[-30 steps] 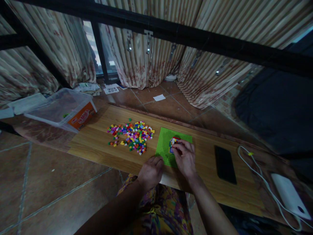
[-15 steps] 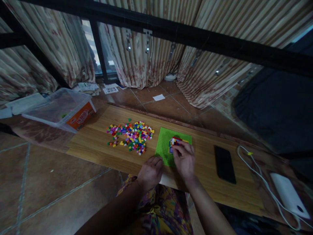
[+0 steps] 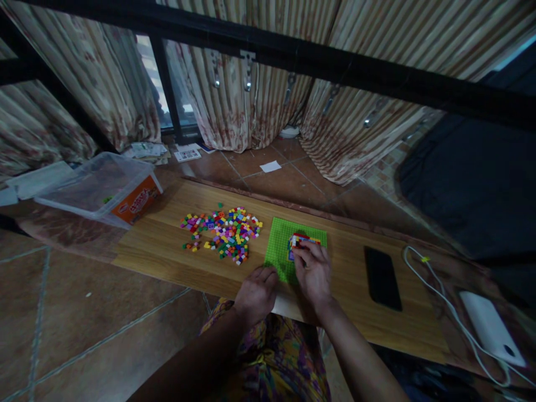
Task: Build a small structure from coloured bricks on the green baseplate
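Right-hand fingers point(image 3: 314, 252) bend close together, partly hiding the brick build point(image 3: 298, 238) on the green baseplate point(image 3: 275, 245); left-hand fingers point(image 3: 264, 274) curl at its near edge, either grip unclear. Loose bricks point(image 3: 237, 230) lie left of both, a phone point(image 3: 382, 278) right. More build shows than a second ago.

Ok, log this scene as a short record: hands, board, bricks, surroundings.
Left hand: fingers curled, at the near left corner of the green baseplate
Right hand: fingertips at the brick build; any pinched piece is too small to tell
Brick build: on the green baseplate, partly hidden by the right hand
Loose bricks: mixed colours, scattered on the wooden board, left of the baseplate
Clear bin: orange label, far left
Dark slab: phone-like, right of the baseplate
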`<state>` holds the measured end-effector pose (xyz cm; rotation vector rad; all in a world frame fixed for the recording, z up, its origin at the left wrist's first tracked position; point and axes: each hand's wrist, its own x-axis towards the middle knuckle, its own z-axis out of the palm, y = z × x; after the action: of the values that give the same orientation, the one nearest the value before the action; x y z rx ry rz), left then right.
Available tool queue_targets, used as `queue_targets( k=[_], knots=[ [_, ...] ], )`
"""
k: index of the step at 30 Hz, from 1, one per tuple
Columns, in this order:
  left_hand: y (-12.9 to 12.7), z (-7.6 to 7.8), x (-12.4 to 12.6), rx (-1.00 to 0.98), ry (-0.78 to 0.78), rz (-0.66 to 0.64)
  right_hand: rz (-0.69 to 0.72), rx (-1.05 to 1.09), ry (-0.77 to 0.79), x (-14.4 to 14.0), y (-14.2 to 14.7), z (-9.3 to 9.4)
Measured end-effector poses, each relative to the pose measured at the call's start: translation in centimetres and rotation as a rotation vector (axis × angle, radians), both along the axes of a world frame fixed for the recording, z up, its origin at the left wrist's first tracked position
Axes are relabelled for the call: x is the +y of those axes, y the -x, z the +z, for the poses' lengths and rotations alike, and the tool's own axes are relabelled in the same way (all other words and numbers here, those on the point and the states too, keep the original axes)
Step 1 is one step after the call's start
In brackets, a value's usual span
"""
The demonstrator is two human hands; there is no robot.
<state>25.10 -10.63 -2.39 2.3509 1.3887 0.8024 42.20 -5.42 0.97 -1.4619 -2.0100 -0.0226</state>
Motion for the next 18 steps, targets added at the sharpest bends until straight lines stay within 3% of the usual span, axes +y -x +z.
queue_targets(
  k=[6, 13, 18],
  knots=[
    [0.0, 0.1, 0.0, -0.005, 0.006, -0.002, 0.009, 0.049, 0.015, -0.1, -0.2, 0.2],
    [0.0, -0.2, 0.0, -0.019, 0.016, -0.007, -0.076, 0.333, -0.059, -1.3, -0.8, 1.0],
    [0.0, -0.1, 0.0, -0.006, 0.021, -0.004, -0.054, 0.437, 0.022, -2.4, 0.1, 1.5]
  ],
)
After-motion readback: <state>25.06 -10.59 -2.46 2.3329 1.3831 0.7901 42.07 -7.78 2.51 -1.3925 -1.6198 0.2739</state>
